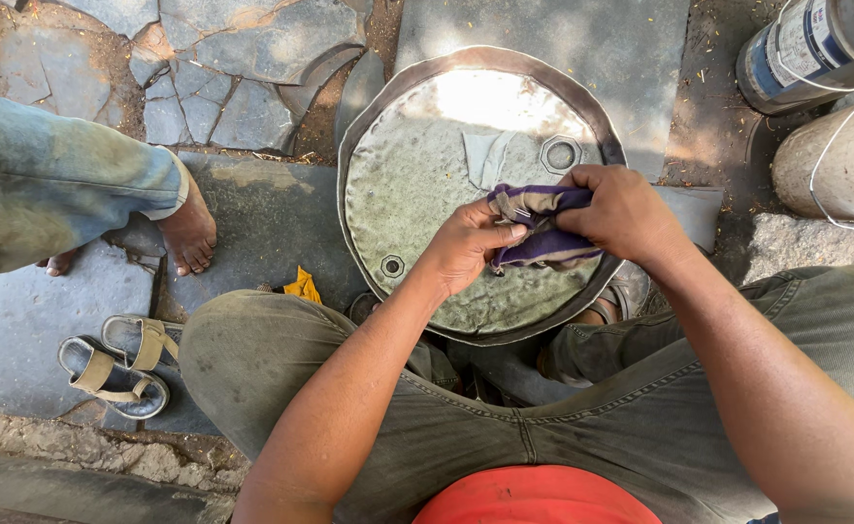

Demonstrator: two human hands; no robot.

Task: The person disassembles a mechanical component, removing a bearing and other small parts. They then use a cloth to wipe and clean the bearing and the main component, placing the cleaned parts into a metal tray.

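A purple cloth [536,225] with a pale edge is bunched between both my hands above the top of a round metal drum [417,175]. My left hand [466,245] pinches the cloth's left end with thumb and fingers. Gripping its right side from above is my right hand [623,209]. The drum's lid is dull grey-green with a hexagonal bung [560,153] near the far right and a smaller cap [392,265] at the near left. The drum stands between my knees.
Another person's bare foot [190,231] and trouser leg [49,180] are at the left. A pair of sandals [116,367] lies on the stone paving. Two cans [815,49] stand at the top right. A yellow scrap [303,285] lies by the drum.
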